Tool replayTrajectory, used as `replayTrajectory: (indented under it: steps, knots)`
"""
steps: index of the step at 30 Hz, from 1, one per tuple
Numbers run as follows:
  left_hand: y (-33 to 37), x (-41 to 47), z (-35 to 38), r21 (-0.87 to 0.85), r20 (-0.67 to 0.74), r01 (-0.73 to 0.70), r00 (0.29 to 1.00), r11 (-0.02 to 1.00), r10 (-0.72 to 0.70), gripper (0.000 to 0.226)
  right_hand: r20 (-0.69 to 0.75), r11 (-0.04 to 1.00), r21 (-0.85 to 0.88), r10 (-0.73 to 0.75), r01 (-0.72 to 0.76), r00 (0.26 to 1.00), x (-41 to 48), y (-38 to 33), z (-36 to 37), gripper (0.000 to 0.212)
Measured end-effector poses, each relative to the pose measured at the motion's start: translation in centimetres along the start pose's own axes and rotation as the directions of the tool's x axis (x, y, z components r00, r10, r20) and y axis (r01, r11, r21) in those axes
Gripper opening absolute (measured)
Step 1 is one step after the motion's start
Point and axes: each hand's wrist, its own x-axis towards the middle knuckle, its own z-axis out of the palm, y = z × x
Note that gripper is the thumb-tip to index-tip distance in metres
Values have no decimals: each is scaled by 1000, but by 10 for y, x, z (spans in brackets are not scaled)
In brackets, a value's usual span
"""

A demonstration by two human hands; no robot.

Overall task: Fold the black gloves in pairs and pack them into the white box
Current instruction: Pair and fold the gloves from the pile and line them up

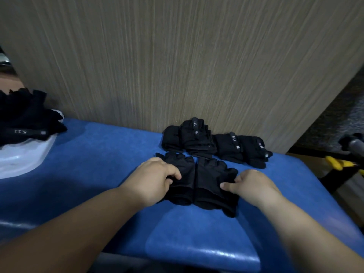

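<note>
While the left hand (pixel 155 178) curls its fingers on one black glove (pixel 184 172) and the right hand (pixel 254 186) pinches its twin (pixel 212 174), side by side on the blue bench (pixel 98 164), folded pairs (pixel 214 142) sit just behind. Far left, the white box (pixel 23 160) holds a heap of black gloves (pixel 25 117).

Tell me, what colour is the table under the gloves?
Blue: the table, in the head view.

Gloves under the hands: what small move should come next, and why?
Probably fold the right glove over the left glove. They lie flat side by side, the right hand and left hand each holding an outer edge, while folded pairs sit behind them.
</note>
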Motion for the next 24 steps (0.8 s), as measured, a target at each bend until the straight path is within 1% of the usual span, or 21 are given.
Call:
replayTrajectory:
  steps: [2, 4, 5, 7, 8, 10, 11, 12, 14, 17, 19, 21, 24]
  knots:
    - [1, -1, 0, -20, 26, 22, 999, 1000, -21, 26, 3, 998, 56, -9, 8, 1000, 2, 0, 2, 41]
    - [2, -1, 0, -29, 39, 32, 999, 999, -31, 23, -20, 993, 111, -44, 46, 999, 3, -1, 2, 33]
    - [3, -1, 0, -37, 41, 39, 998, 999, -37, 22, -41, 986, 147, -70, 76, 997, 3, -2, 3, 34]
    - [4, 0, 0, -60, 40, 48, 998, 997, -46, 19, -87, 947, 295, -105, 127, 991, 5, -6, 6, 31]
    - [5, 0, -1, -72, 41, 51, 998, 996, -49, 18, -87, 897, 419, -114, 141, 990, 4, -9, 7, 28]
    - [5, 1, -1, -99, 52, 61, 997, 993, -56, 17, -57, 726, 671, -156, 154, 986, 3, -16, 10, 29]
    - [5, 1, -1, -115, 62, 68, 996, 991, -61, 16, -40, 641, 753, -180, 148, 983, 2, -21, 11, 30]
    - [5, 2, -2, -135, 76, 80, 995, 988, -70, 16, -24, 581, 802, -200, 139, 980, 0, -26, 11, 31]
    - [3, 2, -2, -202, 106, 118, 990, 972, -98, 18, -4, 515, 848, -231, 126, 973, -2, -36, 13, 31]
    - [1, 3, -2, -342, 118, 183, 981, 921, -152, 20, 40, 478, 873, -269, 98, 962, -4, -51, 16, 34]
    - [0, 4, -3, -450, 119, 233, 972, 862, -201, 26, 63, 477, 874, -306, 96, 950, -7, -60, 19, 39]
    - [-2, 5, -4, -568, 113, 279, 958, 774, -262, 38, 82, 473, 875, -358, 105, 930, -12, -69, 22, 40]
    - [-5, 6, -8, -650, 80, 345, 917, 677, -391, 48, 127, 519, 846, -422, 124, 898, -16, -78, 29, 39]
